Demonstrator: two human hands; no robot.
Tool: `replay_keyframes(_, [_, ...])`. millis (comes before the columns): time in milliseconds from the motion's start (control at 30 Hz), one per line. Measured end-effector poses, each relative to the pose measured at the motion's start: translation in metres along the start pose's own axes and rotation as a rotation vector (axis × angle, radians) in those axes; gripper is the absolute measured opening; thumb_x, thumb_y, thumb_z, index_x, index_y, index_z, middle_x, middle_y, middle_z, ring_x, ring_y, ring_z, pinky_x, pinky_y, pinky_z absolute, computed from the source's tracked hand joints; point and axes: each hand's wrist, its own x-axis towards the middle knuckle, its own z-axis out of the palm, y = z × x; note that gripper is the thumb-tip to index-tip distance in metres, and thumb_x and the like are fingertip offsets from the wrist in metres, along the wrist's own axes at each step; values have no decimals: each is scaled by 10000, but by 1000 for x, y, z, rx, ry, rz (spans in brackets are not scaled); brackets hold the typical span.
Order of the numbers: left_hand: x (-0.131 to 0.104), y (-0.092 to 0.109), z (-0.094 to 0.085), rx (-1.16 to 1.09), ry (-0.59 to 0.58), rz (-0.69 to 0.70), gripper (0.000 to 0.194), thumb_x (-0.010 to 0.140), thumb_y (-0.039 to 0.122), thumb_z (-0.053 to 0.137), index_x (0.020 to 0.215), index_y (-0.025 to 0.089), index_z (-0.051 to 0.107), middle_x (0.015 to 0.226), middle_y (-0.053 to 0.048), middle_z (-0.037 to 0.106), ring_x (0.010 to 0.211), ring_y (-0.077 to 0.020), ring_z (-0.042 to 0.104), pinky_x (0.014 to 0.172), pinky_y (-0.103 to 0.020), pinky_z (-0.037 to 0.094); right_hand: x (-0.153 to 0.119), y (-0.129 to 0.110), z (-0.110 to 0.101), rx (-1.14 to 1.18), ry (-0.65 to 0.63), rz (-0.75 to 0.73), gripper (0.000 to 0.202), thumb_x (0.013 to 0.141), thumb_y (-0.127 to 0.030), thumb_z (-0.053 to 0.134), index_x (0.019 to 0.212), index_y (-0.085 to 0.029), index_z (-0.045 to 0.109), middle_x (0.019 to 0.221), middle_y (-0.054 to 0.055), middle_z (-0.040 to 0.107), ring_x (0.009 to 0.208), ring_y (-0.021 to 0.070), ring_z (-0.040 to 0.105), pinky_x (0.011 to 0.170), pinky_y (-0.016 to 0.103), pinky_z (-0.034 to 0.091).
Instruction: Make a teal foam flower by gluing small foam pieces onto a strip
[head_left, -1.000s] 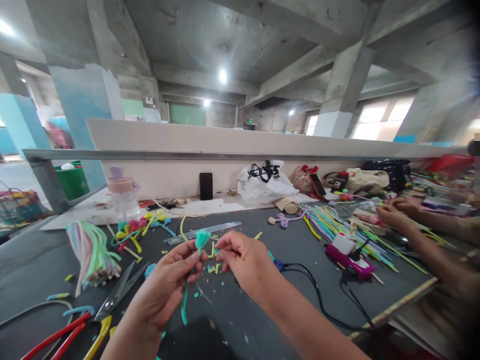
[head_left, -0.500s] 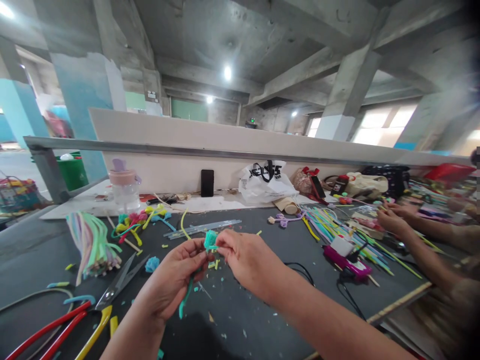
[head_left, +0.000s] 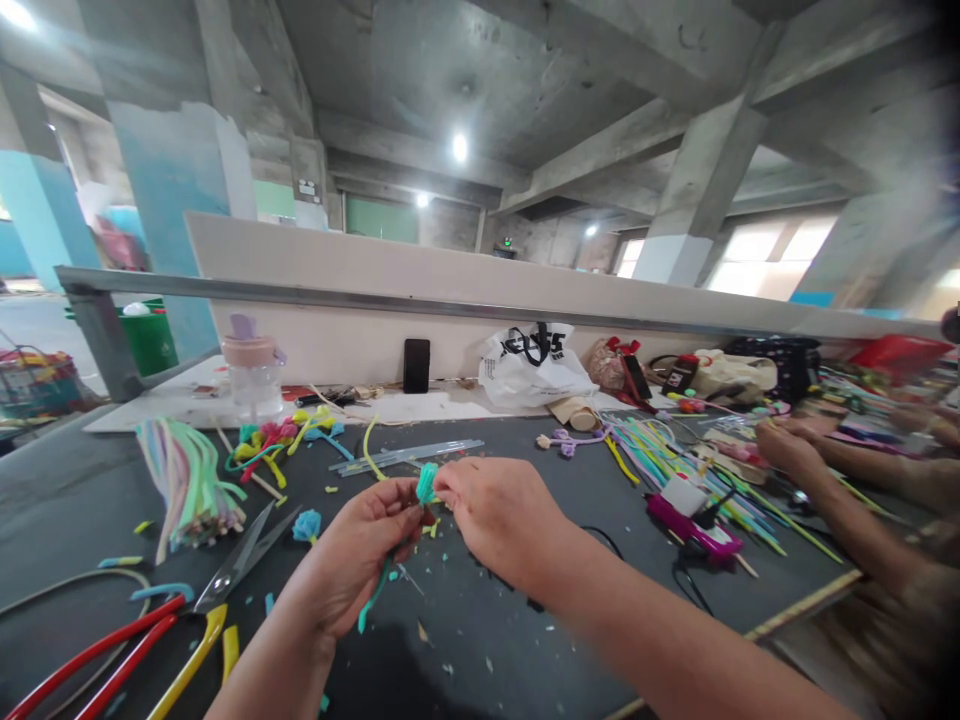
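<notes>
A teal pipe-cleaner flower (head_left: 427, 483) is up between my two hands, over the dark tabletop. My left hand (head_left: 382, 520) pinches it from below, and its stem hangs down under the fingers. My right hand (head_left: 487, 505) has its fingertips closed at the flower's right side; what exactly they pinch is hidden behind the knuckles. Left of my left hand lies a blue pipe-cleaner flower (head_left: 307, 526). Beside that, large scissors (head_left: 229, 575) with red and yellow handles lie with their blades apart.
A bundle of pastel pipe cleaners (head_left: 187, 490) and a clear bottle (head_left: 253, 385) stand at left. Behind are a phone (head_left: 417, 366) and a white bag (head_left: 532, 370). A purple power strip (head_left: 697, 530) lies at right, near a co-worker's hands (head_left: 791, 450). Scraps litter the table.
My right hand has turned so that its back shows more, its fingers closer over the teal flower's side. The flower has tilted slightly. My left hand keeps its hold.
</notes>
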Motion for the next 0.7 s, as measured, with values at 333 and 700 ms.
replay_keyframes(333, [3, -4, 0, 66, 9, 25, 267, 696, 241, 688, 953, 170, 667, 683, 5, 588, 557, -82, 449, 499, -198, 284, 2, 0, 0, 13, -27, 45, 131, 846, -194, 476, 806, -198, 601, 758, 8, 668, 684, 146, 590, 580, 257, 314])
replay_keyframes(700, [3, -6, -1, 139, 2, 76, 236, 693, 178, 620, 927, 158, 651, 647, 15, 534, 563, -97, 428, 496, -205, 261, 8, -3, 1, 24, -55, 131, 128, 836, -230, 488, 804, -215, 611, 758, 0, 687, 695, 152, 618, 570, 258, 309])
